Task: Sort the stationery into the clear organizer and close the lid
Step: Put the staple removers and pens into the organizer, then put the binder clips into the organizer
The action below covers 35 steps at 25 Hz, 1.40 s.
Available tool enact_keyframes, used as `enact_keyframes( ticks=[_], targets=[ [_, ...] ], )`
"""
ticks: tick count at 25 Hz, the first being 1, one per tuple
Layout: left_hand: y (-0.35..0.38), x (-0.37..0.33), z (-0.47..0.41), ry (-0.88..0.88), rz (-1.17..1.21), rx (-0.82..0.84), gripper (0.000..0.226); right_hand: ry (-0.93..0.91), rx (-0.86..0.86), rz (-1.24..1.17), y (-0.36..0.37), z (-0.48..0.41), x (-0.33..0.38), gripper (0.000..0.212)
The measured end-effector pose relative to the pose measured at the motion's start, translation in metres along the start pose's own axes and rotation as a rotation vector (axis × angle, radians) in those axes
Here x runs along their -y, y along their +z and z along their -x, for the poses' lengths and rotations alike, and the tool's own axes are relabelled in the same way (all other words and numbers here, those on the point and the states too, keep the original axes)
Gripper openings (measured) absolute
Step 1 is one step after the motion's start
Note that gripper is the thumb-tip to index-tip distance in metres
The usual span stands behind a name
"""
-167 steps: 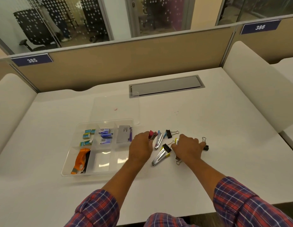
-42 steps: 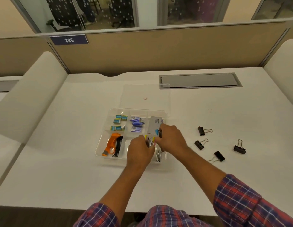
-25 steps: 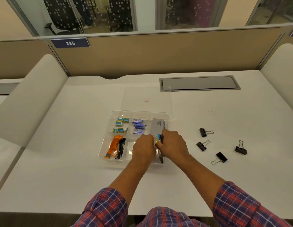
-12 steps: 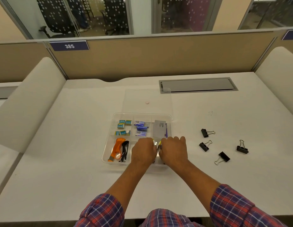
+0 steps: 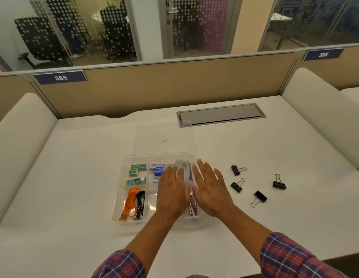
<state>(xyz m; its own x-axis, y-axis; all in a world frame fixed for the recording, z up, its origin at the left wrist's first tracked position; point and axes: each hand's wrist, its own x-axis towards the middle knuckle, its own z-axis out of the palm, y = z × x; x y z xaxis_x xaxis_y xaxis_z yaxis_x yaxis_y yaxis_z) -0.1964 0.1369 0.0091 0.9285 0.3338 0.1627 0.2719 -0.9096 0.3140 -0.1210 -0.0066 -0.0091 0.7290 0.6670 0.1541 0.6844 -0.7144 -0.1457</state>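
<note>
The clear organizer [image 5: 122,189] lies on the white desk with its lid [image 5: 164,137] folded flat behind it. Inside are small teal boxes [image 5: 135,174], blue packets [image 5: 157,169], a grey card box [image 5: 184,170], orange and black staple removers [image 5: 130,203] and metal clips [image 5: 192,203] in the front right compartment. My left hand [image 5: 170,191] and my right hand [image 5: 209,187] hover flat over the organizer's right side, fingers spread, holding nothing. Several black binder clips [image 5: 237,186] lie on the desk to the right.
A grey cable hatch [image 5: 220,114] is set into the desk behind the lid. Tan partitions with number plates 385 [image 5: 60,77] and 386 stand at the back. White padded dividers [image 5: 323,121] flank the desk on both sides.
Both hands carried the metal clips from the desk into the front right compartment, let them go, and now lie open and flat above the organizer.
</note>
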Motion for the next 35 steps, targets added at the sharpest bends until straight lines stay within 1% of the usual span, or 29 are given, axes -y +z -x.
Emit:
enact_keyframes(
  ticks=[2, 3, 6, 8, 12, 16, 19, 22, 25, 28, 30, 32, 33, 35],
  targets=[
    [0.006, -0.01, -0.006, 0.032, -0.046, 0.045, 0.072, 0.022, 0.008, 0.026, -0.003, 0.003, -0.017, 0.067],
    [0.01, -0.016, -0.009, 0.044, -0.058, 0.065, 0.074, 0.04, 0.014, 0.042, -0.006, 0.005, -0.027, 0.068],
    [0.02, -0.043, -0.02, 0.096, -0.096, 0.104, 0.074, 0.115, 0.045, 0.079, -0.013, 0.015, -0.062, 0.069],
    [0.028, -0.065, -0.025, 0.137, -0.079, 0.114, 0.074, 0.165, 0.068, 0.071, -0.017, 0.025, -0.089, 0.069],
    [0.053, -0.106, -0.035, 0.266, -0.058, 0.114, 0.072, 0.288, 0.096, 0.038, -0.026, 0.046, -0.146, 0.067],
    [0.078, -0.14, -0.055, 0.275, -0.012, 0.153, 0.067, 0.427, 0.102, 0.077, -0.035, 0.068, -0.199, 0.06],
    [0.091, -0.156, -0.071, 0.3, -0.037, 0.199, 0.06, 0.484, 0.155, 0.045, -0.037, 0.076, -0.229, 0.054],
    [0.102, -0.17, -0.083, 0.296, -0.057, 0.264, 0.048, 0.493, 0.219, -0.06, -0.037, 0.072, -0.249, 0.05],
    [0.111, -0.177, -0.093, 0.255, -0.047, 0.304, 0.038, 0.449, 0.245, -0.048, -0.035, 0.065, -0.257, 0.041],
    [0.112, -0.186, -0.105, 0.244, -0.146, 0.338, 0.027, 0.422, 0.26, -0.055, -0.031, 0.061, -0.262, 0.034],
    [0.113, -0.191, -0.112, 0.223, -0.182, 0.359, 0.023, 0.418, 0.264, -0.073, -0.028, 0.06, -0.265, 0.034],
    [0.115, -0.194, -0.115, 0.19, -0.171, 0.365, 0.019, 0.437, 0.255, -0.167, -0.028, 0.058, -0.27, 0.036],
    [0.116, -0.195, -0.116, 0.185, -0.175, 0.37, 0.019, 0.475, 0.222, -0.295, -0.031, 0.056, -0.272, 0.035],
    [0.115, -0.194, -0.119, 0.178, -0.183, 0.403, 0.023, 0.586, 0.119, -0.682, -0.04, 0.049, -0.277, 0.031]
  ],
)
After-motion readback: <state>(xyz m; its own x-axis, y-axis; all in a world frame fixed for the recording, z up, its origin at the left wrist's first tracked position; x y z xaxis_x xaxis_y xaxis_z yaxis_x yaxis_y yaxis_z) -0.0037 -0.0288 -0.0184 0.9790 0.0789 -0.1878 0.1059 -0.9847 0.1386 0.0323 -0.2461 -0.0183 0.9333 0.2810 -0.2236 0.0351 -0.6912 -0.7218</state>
